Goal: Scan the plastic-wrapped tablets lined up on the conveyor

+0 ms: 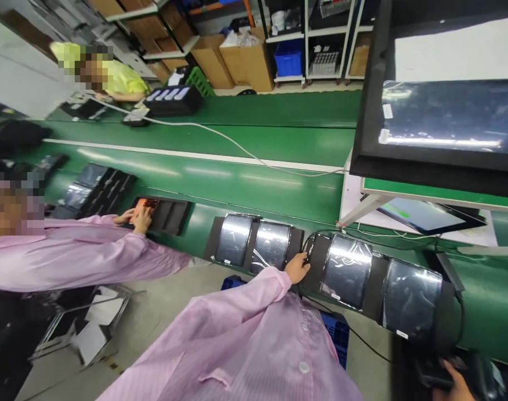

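My left hand (pixel 298 267), in a pink sleeve, reaches to the left edge of a black tray (pixel 377 278) on the green conveyor. Its fingers are pinched on the end of a black cable (pixel 316 238) beside a wrapped tablet (pixel 346 271). A second wrapped tablet (pixel 410 298) lies further right in the same tray. At the bottom right corner my right hand (pixel 452 384) is only partly in view. It is closed round a black device (pixel 431 377) that I cannot identify.
A second tray (pixel 214 236) with two wrapped tablets sits to the left. A co-worker's hands (pixel 139 217) in pink sleeves rest on a tray further left. A person in yellow (pixel 120 78) works across the belt. A monitor (pixel 438 111) hangs at upper right, and blue crates (pixel 337 334) stand below the conveyor.
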`<state>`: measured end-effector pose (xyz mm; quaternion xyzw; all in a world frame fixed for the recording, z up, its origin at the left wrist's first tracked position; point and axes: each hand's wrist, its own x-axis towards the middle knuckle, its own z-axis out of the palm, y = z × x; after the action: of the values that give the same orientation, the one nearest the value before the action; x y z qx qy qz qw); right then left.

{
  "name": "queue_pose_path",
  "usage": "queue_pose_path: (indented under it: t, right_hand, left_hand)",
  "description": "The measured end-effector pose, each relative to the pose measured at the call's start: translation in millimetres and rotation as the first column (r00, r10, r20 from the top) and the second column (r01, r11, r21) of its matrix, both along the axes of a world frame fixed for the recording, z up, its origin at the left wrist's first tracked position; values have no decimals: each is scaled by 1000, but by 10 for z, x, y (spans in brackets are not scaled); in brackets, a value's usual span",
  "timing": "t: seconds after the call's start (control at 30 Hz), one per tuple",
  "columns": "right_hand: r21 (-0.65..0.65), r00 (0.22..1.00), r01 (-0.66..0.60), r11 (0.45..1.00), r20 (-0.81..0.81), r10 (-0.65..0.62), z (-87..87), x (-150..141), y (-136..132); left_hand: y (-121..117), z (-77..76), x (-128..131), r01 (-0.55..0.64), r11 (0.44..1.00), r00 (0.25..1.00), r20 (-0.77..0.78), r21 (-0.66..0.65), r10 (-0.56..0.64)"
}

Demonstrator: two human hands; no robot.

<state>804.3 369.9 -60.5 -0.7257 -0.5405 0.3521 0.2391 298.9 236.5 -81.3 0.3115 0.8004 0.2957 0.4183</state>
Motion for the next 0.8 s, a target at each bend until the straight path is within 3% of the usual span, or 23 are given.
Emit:
queue_pose_path:
  t: [0.07, 0.2, 0.27, 0.3, 0.37, 0.43, 0.47, 0.53, 0.6, 0.67, 0.8]
  right_hand:
    - [20, 985, 104, 994, -140, -101, 42, -275, -318]
    - [-101, 792, 407, 908, -456, -406, 57, -984, -889]
    - [-174, 742, 452, 875, -472, -477, 94, -1326, -1137]
    - [-190, 761, 436, 880, -444, -473, 132, -1497, -1249]
    - [-201, 861, 311, 929, -353, -365, 233, -1861, -1434]
    - [-207, 935, 104, 973, -314, -167, 331, -2280, -1545]
    - [-183, 945, 5, 983, -319, -64, 364, -2509, -1568]
    - [-90, 936, -138, 986, -336, 101, 383, -2980, -1552]
    - [-35, 921, -226, 974, -334, 202, 342, -3427, -1480]
    - [-40, 916, -285, 958, -306, 259, 265, -3809, -1385]
    - [-93, 931, -336, 937, -182, 316, 101, -4309, -1184]
  left_hand:
    - [-341, 30, -76, 44, 998, 997, 64, -47, -41]
    - [-889, 30, -194, 198, 972, 972, 154, -126, -178]
    - [-1022, 32, -198, 303, 946, 941, 194, -114, -278]
    - [-1047, 38, -193, 360, 929, 921, 191, -89, -339]
    - [-1021, 62, -190, 495, 869, 865, 106, -15, -491]
    - [-924, 101, -213, 628, 777, 778, -19, 49, -628]
    - [-866, 125, -240, 664, 745, 748, -67, 65, -660]
    - [-771, 178, -327, 677, 732, 735, -127, 79, -666]
    - [-742, 229, -451, 656, 750, 748, -200, 80, -633]
    - [-789, 262, -587, 674, 735, 719, -294, 75, -629]
    - [-963, 222, -764, 791, 609, 573, -422, 59, -703]
